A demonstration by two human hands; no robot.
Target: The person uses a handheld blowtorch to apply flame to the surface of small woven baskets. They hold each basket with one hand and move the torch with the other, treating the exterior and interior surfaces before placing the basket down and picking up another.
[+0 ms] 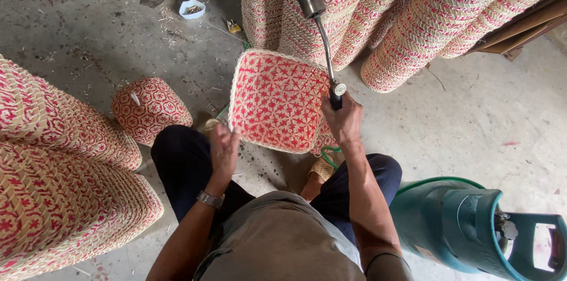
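One square red-and-tan woven basket (pixel 276 101). One small round woven basket (pixel 150 108). One gas torch (pixel 319 27). One green gas tank (pixel 472 228). One little white dish (pixel 192 8). Stacks of woven baskets (pixel 413 15): too many to count. Two hands: left hand (pixel 224 150), right hand (pixel 342 118).

Bare concrete floor (pixel 472 116) lies open to the right of the square woven basket (pixel 276 101), between the leaning basket stacks (pixel 413 15) and the green gas cylinder (pixel 455 222); a hand could pass there freely. At upper left the floor is open too, apart from a small white dish (pixel 192 8) and scattered straw. Straight ahead the stacks form a wall just behind the basket, and the torch (pixel 319 27) rises in front of them. On the left, the small round basket (pixel 150 108) and the big stacked baskets (pixel 59 186) crowd the way, leaving a narrow gap beside the knee.
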